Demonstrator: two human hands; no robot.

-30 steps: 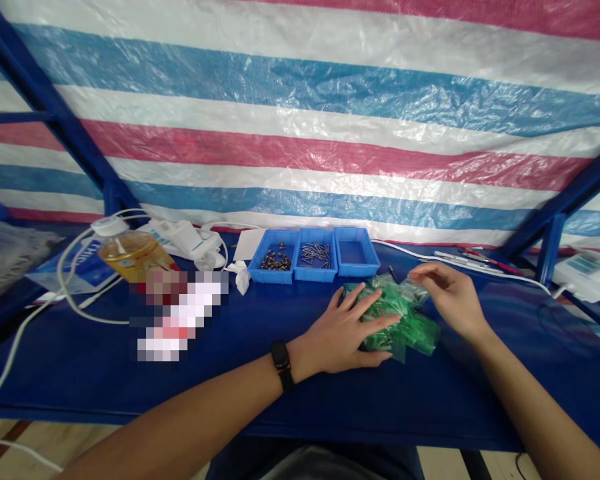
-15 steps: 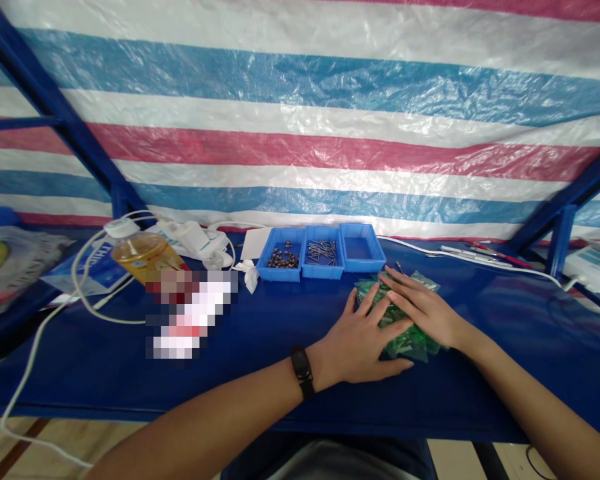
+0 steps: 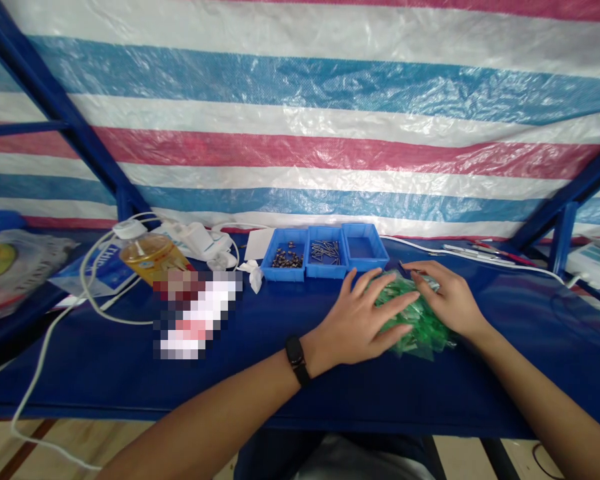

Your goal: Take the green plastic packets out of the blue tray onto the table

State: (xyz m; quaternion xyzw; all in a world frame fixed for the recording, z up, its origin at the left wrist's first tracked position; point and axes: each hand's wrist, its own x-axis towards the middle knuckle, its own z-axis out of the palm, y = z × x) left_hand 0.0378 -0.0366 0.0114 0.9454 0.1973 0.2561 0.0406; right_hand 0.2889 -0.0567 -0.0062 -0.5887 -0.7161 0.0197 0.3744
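From my screen I see a heap of small green see-through plastic packets (image 3: 423,323), shiny and crumpled, lying on the blue table (image 3: 105,380), just in front of three blue bins (image 3: 325,252). The left hand (image 3: 357,323) is spread on the heap. The right hand (image 3: 450,300) is curved against its far side; I cannot tell if it pinches.

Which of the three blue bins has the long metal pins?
The middle blue bin holds them; the left blue bin holds small dark parts, and the right blue bin shows no parts.
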